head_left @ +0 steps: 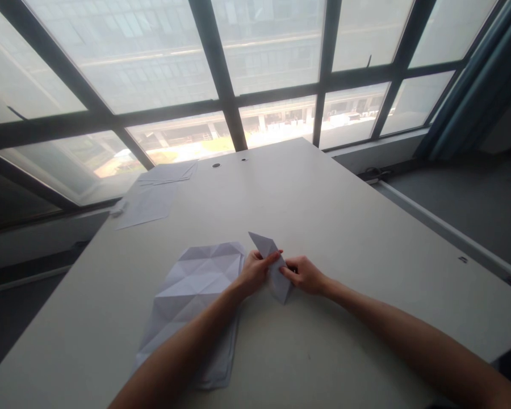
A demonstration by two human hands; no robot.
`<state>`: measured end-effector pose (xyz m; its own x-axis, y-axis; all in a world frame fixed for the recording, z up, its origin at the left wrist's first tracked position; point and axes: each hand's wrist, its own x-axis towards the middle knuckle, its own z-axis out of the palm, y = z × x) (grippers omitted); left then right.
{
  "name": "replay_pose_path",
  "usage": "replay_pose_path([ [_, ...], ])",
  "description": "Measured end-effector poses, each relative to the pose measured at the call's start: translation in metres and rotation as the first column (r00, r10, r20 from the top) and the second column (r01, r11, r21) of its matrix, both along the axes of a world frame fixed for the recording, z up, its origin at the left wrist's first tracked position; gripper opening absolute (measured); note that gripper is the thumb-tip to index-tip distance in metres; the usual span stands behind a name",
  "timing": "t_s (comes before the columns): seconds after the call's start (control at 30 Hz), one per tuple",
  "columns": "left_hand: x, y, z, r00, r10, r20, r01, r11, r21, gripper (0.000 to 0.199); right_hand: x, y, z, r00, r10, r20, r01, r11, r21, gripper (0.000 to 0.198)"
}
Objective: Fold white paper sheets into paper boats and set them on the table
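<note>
Between my two hands is a small folded piece of white paper [277, 277], with a pointed tip at the upper left and another at the lower right. My left hand [256, 268] is closed on its left side, the thumb lying across the top face. From the right, my right hand [301, 274] pinches the paper's edge, thumb on top; its other fingers are partly hidden behind. Left of my hands lies a stack of creased paper sheets [191, 278] marked with a grid of folds. My left forearm crosses over part of that stack.
The white table [357, 272] reaches up to a large window [272, 51]. Several loose sheets [147, 204] lie at its far left, beside a small crumpled white piece [118, 208]. A blue curtain [472, 96] hangs at the right.
</note>
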<state>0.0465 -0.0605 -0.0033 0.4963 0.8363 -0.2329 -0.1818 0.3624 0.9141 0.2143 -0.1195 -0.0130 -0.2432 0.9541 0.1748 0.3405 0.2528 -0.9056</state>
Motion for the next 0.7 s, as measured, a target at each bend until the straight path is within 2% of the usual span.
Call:
replay_pose_path([
  [0.17,0.001,0.0,0.0,0.996,-0.021,-0.087,0.03,0.994,0.106,0.031,0.0,0.0,-0.002,0.997,-0.052,0.053,0.05,0.998,0.048,0.038],
  [0.27,0.0,-0.002,0.0,0.994,0.01,-0.105,0.003,0.992,0.126,0.03,0.0,0.0,-0.002,0.997,-0.051,0.058,0.048,0.998,0.051,0.035],
  [0.5,0.0,0.001,-0.005,0.982,0.169,0.083,-0.169,0.986,-0.008,0.026,0.0,0.001,0.005,0.994,0.107,0.014,-0.106,0.993,-0.047,0.03],
  [0.7,0.001,0.011,-0.002,0.906,0.409,0.111,-0.395,0.909,-0.132,0.034,0.003,0.0,0.009,0.991,0.129,0.018,-0.127,0.988,-0.084,0.031],
])
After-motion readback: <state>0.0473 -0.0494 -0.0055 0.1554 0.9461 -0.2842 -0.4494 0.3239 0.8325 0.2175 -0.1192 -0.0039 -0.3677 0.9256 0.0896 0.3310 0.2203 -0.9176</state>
